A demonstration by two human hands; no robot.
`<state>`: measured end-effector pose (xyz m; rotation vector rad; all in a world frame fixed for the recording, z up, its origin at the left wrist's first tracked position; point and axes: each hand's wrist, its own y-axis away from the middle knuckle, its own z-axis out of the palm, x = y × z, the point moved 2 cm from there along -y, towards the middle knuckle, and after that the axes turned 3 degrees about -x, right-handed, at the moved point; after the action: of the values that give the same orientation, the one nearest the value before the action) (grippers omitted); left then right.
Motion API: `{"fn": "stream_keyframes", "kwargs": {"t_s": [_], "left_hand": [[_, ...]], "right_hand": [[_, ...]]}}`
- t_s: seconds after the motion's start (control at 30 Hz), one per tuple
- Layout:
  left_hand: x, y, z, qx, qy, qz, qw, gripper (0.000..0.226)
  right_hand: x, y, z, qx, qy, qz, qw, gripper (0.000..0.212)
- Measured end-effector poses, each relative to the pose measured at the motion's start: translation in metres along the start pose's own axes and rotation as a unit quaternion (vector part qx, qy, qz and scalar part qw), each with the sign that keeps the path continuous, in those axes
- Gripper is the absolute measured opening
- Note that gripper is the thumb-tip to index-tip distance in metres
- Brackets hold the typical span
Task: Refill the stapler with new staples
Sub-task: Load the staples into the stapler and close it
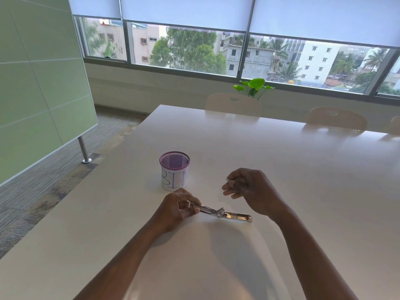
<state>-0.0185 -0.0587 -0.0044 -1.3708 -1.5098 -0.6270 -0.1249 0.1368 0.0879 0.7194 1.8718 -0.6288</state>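
Note:
A small metal stapler (225, 213) lies flat on the white table (303, 169), swung fully open so its two halves stretch out in a line. My left hand (177, 207) grips its left end between thumb and fingers. My right hand (249, 189) hovers above and to the right of the stapler, fingers curled around a short silvery strip of staples (229, 181) that pokes out at the fingertips. The strip is apart from the stapler.
A purple mesh cup (174, 171) wrapped in paper marked "BIN" stands just beyond my left hand. Chairs (234, 103) line the table's far side. A green partition panel (39, 83) stands on the floor to the left.

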Motion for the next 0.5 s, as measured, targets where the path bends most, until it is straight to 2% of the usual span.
{"fn": "stream_keyframes", "kwargs": {"t_s": [0.07,0.2,0.37,0.5], "left_hand": [[0.005,0.000,0.000,0.011,0.052,0.001,0.999,0.019],[0.020,0.003,-0.002,0.047,0.188,0.010,0.981,0.026],[0.039,0.007,-0.003,0.095,0.254,0.013,0.963,0.021],[0.048,0.011,-0.005,0.123,0.309,0.002,0.943,0.012]], "right_hand": [[-0.009,0.004,0.003,-0.002,0.008,-0.024,1.000,0.027],[-0.026,0.014,0.012,0.013,0.147,-0.093,0.985,0.009],[-0.036,0.017,0.023,0.026,0.210,-0.144,0.967,0.011],[-0.033,0.018,0.032,0.035,0.258,-0.149,0.954,0.016]]}}
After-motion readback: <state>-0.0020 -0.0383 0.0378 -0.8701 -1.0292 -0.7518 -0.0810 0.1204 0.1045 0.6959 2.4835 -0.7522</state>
